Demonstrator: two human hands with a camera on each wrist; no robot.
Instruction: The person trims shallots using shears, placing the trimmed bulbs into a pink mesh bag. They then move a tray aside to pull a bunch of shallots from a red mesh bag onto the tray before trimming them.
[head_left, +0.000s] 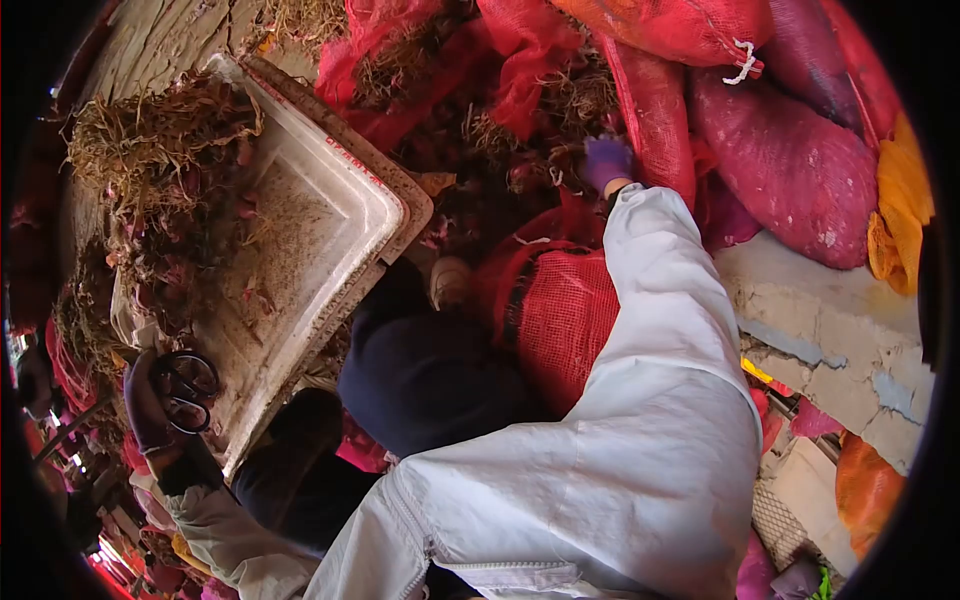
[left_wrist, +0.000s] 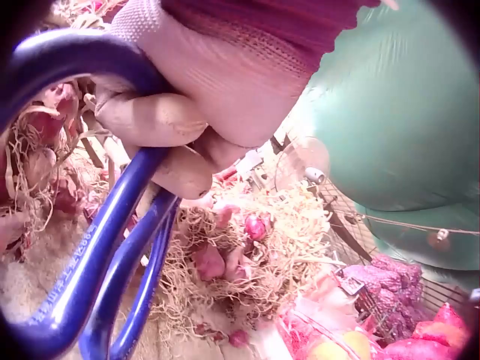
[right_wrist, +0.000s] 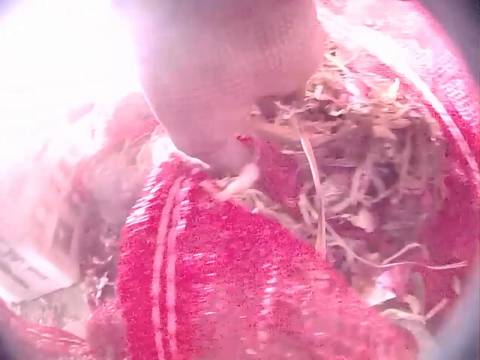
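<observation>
My gloved left hand (head_left: 148, 405) holds scissors (head_left: 187, 388) at the lower left edge of a white foam tray (head_left: 290, 250). In the left wrist view, the fingers of that left hand (left_wrist: 202, 90) curl round the blue handles of the scissors (left_wrist: 112, 247); the blades are hidden. My right hand (head_left: 607, 163), in a purple glove, reaches far forward over dark heaped onions. In the right wrist view, this right hand (right_wrist: 232, 82) grips the edge of a red mesh bag (right_wrist: 240, 285); dry roots and stalks (right_wrist: 360, 172) show beside it.
Small red onions with dried stalks (head_left: 165, 190) are heaped on the tray's left side. Filled red mesh sacks (head_left: 785, 150) lie at the upper right. Another red mesh bag (head_left: 565, 315) stands between the tray and my right sleeve. An orange sack (head_left: 905, 205) lies farther right.
</observation>
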